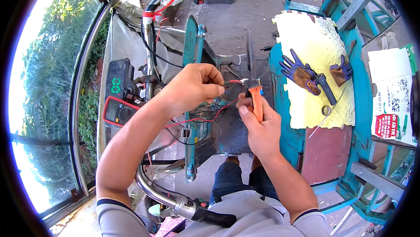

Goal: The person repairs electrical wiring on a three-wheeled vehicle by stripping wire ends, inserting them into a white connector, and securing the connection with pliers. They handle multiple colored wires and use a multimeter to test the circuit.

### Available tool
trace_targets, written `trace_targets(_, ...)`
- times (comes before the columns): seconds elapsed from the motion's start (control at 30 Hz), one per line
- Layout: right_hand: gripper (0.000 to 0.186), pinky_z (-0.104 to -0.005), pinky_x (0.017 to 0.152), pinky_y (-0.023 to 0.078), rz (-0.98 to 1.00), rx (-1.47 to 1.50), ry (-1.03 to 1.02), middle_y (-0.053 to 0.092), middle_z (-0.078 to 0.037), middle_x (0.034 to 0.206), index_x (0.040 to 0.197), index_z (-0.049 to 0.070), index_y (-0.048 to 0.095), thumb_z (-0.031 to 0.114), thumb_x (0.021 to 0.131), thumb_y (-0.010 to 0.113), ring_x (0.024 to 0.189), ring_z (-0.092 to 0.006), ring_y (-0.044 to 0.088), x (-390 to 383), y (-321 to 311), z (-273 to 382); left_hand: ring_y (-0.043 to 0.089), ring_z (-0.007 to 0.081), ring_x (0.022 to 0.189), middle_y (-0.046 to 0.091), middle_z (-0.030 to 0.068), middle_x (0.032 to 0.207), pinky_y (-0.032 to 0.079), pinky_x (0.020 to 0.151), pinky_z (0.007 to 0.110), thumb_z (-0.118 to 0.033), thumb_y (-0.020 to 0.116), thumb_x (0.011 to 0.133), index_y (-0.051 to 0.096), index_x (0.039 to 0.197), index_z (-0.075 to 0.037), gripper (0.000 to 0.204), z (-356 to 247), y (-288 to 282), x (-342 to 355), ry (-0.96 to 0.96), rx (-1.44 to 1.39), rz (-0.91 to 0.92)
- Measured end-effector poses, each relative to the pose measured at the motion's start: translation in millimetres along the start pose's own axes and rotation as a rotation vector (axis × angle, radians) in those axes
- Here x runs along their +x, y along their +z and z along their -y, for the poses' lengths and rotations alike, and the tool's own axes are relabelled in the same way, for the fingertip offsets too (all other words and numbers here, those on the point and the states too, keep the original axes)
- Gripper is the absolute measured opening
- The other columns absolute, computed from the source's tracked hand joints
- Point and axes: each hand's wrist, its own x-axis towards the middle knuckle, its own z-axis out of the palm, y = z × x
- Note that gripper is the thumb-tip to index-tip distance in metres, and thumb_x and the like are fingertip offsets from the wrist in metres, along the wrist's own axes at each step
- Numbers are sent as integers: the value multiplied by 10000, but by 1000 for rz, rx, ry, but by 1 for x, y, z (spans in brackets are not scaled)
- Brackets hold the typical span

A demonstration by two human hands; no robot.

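Observation:
My left hand (192, 87) pinches a small bundle of thin wires (228, 82) between thumb and fingertips, in the middle of the view. Closed around an orange-handled hand tool (257, 104) is my right hand (264, 133), just to the right of the wires. The tool's upper end is dark and close to a white piece (244, 81) at the wires' end; its exact kind cannot be made out. Red and black leads (205, 119) hang below my left hand. A red-framed multimeter (119, 112) with a lit screen lies left of my left forearm.
Handlebars (149, 40) and a dashboard with green digits (117, 79) stand at the left, beside a windscreen (52, 84). On the right, a yellow foam mat (306, 35) carries gloves (302, 76), a dark cylinder (326, 89) and a tape roll (326, 110). A teal metal frame (280, 101) surrounds it.

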Motion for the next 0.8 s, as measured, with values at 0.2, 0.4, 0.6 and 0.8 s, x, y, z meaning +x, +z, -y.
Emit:
trace_targets(0.2, 226, -396, 1003, 528, 126, 391, 297, 664, -180, 1302, 1183, -46, 679, 94, 1015, 620, 1148, -267, 679, -32, 5, -10, 595, 80, 711, 649, 21, 823, 441, 628, 240, -50, 740, 908, 650, 987, 5, 133, 1, 1, 3, 46, -61, -105)
trace_targets(0.4, 237, -378, 993, 521, 161, 306, 280, 676, -146, 1292, 1212, -44, 676, 79, 1017, 623, 1143, -232, 672, -28, 18, -17, 623, 88, 716, 683, 38, 822, 452, 635, 237, -39, 762, 890, 669, 969, 3, 129, 0, 5, 4, 73, -90, -175)
trace_targets(0.6, 248, -346, 969, 521, 148, 301, 237, 679, -123, 1277, 1216, -40, 672, 115, 1025, 643, 1103, -189, 665, -24, 27, -15, 660, 101, 742, 692, 41, 832, 496, 663, 243, -20, 774, 876, 680, 961, 18, 133, 3, 6, 5, 102, -91, -179)
trace_targets(0.8, 220, -279, 846, 505, 118, 229, 183, 677, -53, 1074, 1170, -39, 660, 134, 1034, 648, 936, -103, 605, -23, 33, -20, 668, 111, 746, 699, 49, 840, 536, 695, 256, -2, 777, 872, 679, 965, 25, 138, 6, 9, 6, 98, -143, -217)
